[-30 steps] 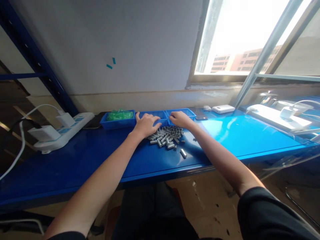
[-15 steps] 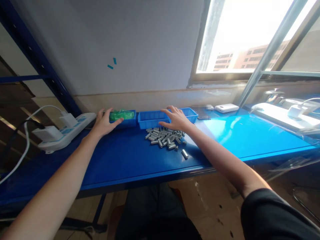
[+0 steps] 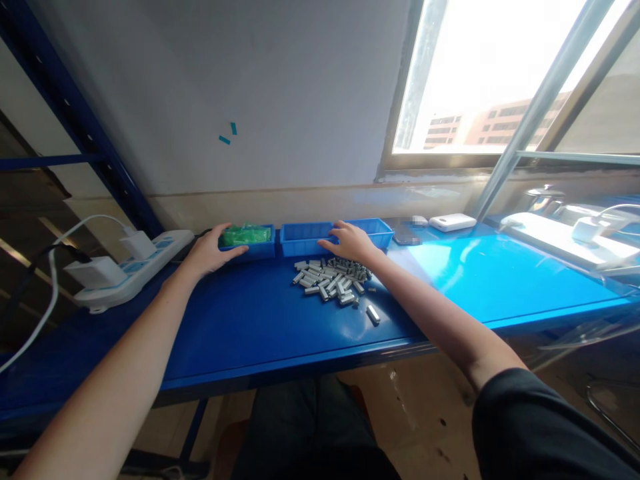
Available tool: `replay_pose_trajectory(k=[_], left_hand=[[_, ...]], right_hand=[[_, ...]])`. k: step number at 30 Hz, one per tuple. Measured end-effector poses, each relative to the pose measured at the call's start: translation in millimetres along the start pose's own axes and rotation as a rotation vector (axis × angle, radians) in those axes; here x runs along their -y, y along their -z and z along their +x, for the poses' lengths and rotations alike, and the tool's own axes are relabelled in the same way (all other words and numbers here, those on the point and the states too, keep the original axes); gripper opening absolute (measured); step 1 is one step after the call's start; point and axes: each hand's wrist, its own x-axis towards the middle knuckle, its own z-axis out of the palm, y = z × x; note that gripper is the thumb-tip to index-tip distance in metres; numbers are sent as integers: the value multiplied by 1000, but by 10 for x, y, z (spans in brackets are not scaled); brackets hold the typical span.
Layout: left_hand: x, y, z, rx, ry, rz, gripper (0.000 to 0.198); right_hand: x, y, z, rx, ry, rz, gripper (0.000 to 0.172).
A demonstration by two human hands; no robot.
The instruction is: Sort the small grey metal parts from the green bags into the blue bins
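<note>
At the back left, my left hand [image 3: 207, 252] is wrapped round the left end of a blue bin [image 3: 260, 251] that holds crumpled green plastic [image 3: 246, 234]. Its thumb lies along the front rim, and the other fingers reach to the back. My right hand [image 3: 351, 241] is over another blue bin [image 3: 303, 248], thumb near the front wall and fingers apart, with nothing visible between them. Part of a third blue bin [image 3: 377, 233] shows beyond that hand. In front of the bins lies a heap of short silver metal cylinders [image 3: 325, 279], and a single metal cylinder [image 3: 373, 315] rests nearer the edge.
A white power strip [image 3: 135, 273] with plugged-in chargers and cables stands at the left. To the right of the bins lie a dark phone-like object [image 3: 407, 235] and a white box-shaped device [image 3: 453, 222]. A grey metal post [image 3: 520, 127] rises at the right.
My left hand has settled closer round the end of the bin with the green plastic. The fingers of my right hand have drawn in and lowered towards the bin beneath them.
</note>
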Motion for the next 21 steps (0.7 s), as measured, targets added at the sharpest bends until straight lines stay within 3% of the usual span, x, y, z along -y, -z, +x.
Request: replay_pose_trajectory(k=[6,11,14,17,21], left_hand=[[128,-12,49,-50,-39,2,102],[169,85,138,64,-206,60,106],[219,137,196,180,-173,-7,116],[253,178,196,195,-124,13,119],[201,270,28,183,-135,63,114]], right_hand=[[-11,-7,-4,-16,-9,33,58],[-1,64,-26,-16,-2,102,51],[-18,103,-22,-135,-57,193,47],[-74,109,-17,-233,-136,234,45],[-173,44,-20,-204,-141,215,46]])
